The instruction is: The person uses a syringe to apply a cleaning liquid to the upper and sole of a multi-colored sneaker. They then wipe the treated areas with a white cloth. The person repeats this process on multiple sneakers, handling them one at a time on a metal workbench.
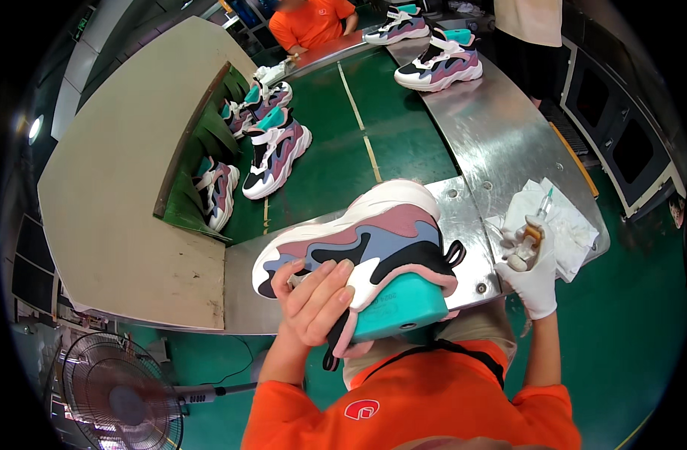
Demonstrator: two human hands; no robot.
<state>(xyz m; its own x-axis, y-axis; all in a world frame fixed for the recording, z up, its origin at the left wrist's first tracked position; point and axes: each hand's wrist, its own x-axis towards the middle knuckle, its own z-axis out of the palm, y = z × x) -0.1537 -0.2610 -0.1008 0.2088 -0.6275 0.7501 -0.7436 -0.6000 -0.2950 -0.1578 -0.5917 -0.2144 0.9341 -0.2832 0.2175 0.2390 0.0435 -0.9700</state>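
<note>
My bare left hand (313, 298) grips a chunky sneaker (358, 244) turned on its side, its white sole facing away from me. The shoe is white, mauve, grey-blue and black, with pink lining and black pull loops. A teal shoe last (403, 306) fills its opening. Over at the right, my right hand (535, 279) wears a white glove and is closed around a small syringe (537, 225) with an amber part and a green tip. Beneath that hand lies a crumpled white cloth or paper (572, 236) on the metal table edge.
A green conveyor belt (332, 142) carries similar sneakers (277, 154), some beside a green flap curtain (201, 161). Another sneaker (439, 66) stands on the metal side table (493, 120). A person in orange (310, 28) sits at the far end. A fan (126, 397) stands lower left.
</note>
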